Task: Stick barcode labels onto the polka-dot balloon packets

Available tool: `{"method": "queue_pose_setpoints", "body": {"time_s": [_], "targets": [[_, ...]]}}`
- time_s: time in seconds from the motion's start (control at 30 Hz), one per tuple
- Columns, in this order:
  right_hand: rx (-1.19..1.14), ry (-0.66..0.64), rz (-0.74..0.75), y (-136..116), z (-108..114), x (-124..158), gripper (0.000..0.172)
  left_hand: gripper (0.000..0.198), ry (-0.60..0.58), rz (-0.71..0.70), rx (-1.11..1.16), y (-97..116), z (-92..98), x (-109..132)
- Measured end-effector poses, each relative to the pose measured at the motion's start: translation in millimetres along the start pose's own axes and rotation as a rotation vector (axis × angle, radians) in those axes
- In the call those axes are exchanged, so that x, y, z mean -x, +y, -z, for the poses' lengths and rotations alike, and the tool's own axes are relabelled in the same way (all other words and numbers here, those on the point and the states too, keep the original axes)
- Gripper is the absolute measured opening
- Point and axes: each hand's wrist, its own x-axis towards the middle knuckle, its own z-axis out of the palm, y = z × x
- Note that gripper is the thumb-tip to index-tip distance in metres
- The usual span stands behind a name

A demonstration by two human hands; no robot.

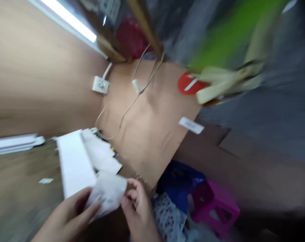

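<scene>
Low in the view, a small whitish, slightly see-through packet (108,191) is held tilted between both hands. My left hand (71,215) grips its lower left side, thumb on top and fingers behind. At the packet's right edge, the curled thumb and fingers of my right hand (139,208) pinch it. Faint grey marks show on the packet, too blurred to read. Just beyond it lie a long white box or board (75,161) and several white paper pieces (102,153), partly overlapped by the packet.
A thin cable (127,112) crosses the brown board (152,131) near a white socket (100,84). A red disc (190,83) and white label (191,125) are near its right edge. Below right stand a pink stool (218,205) and blue bag (177,181). A lamp (69,18) glows above.
</scene>
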Motion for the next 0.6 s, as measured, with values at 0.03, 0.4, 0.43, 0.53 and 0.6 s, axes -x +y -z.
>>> {"method": "queue_pose_setpoints", "body": {"time_s": [0.03, 0.4, 0.43, 0.53, 0.6], "targets": [[-0.178, -0.041, -0.107, -3.0, -18.7, 8.9, 0.041, 0.036, 0.002, -0.019, 0.031, 4.5, -1.7, 5.8], [-0.624, -0.040, -0.512, 10.8, -68.0, -4.2, 0.048, 0.023, -0.144, 0.006, 0.130, -7.0, 18.3, 28.9], [-0.538, -0.015, -0.463, 13.0, -65.3, -4.1, 0.048, 0.023, -0.126, 0.008, 0.154, -7.7, 17.9, 29.3], [-0.086, 0.145, -0.118, 12.0, -52.9, -4.3, 0.050, 0.023, -0.073, 0.031, 0.188, -9.4, 16.0, 27.1], [0.146, 0.081, 0.181, 7.2, -45.8, -5.5, 0.044, 0.024, -0.070, 0.037, 0.190, -10.9, 15.4, 25.1]]}}
